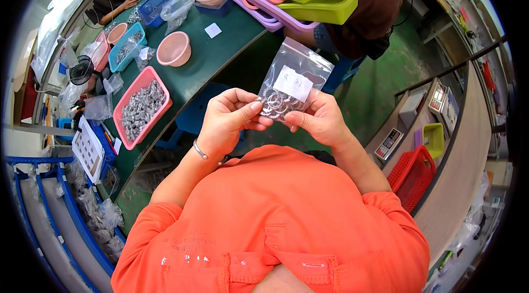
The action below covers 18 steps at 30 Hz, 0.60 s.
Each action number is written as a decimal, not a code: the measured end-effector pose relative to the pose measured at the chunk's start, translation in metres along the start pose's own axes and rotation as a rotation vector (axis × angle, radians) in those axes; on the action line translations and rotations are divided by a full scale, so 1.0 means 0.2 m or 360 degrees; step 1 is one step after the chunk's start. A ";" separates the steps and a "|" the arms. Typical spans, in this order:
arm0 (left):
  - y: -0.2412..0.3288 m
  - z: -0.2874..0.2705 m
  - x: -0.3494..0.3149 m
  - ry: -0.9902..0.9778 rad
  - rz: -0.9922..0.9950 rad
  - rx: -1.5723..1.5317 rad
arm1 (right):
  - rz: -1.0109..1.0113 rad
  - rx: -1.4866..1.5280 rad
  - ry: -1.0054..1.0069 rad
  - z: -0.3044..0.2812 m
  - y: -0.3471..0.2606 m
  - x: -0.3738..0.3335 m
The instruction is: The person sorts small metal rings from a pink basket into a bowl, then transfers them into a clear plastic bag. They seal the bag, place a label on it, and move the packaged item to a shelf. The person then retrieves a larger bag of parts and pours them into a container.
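One clear bag (306, 57) of silvery rings (278, 102), held beyond the orange shirt (275, 199), left hand (234, 112) and right hand (324, 120) each pinching a lower side; present step, I judge, looking over the contents; any next move calls for a steady pinch.

Fwd of bag (297, 67), way is blocked by stacked baskets (325, 5) & seated person (366, 17). On R, passage is left over floor (361, 104) btwn bag & wooden shelf (468, 144). On L, table (220, 53) access is narrowed by bowl (174, 50) & pink tray (147, 125).
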<state>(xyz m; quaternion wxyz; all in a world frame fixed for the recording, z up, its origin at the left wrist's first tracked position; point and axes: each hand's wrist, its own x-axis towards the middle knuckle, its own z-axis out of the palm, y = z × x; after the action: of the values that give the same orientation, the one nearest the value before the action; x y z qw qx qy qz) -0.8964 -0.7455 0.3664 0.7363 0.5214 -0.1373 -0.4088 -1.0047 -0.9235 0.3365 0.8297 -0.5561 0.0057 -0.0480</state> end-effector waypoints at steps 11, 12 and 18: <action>0.00 0.01 -0.03 0.0115 -0.0004 -0.0039 | 0.0011 -0.0014 0.0064 0.03 0.03 0.01; 0.00 0.01 -0.03 0.0115 0.0004 -0.0012 | 0.0035 -0.0002 0.0059 0.03 0.04 0.01; -0.02 0.01 -0.06 0.0093 0.0142 0.0015 | 0.0071 0.0082 0.0043 0.03 0.08 -0.01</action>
<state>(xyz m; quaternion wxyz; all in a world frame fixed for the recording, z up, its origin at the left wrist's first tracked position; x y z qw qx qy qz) -0.9076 -0.7390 0.3657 0.7551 0.5299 -0.1408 -0.3594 -1.0045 -0.9126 0.3243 0.8445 -0.5335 0.0281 -0.0371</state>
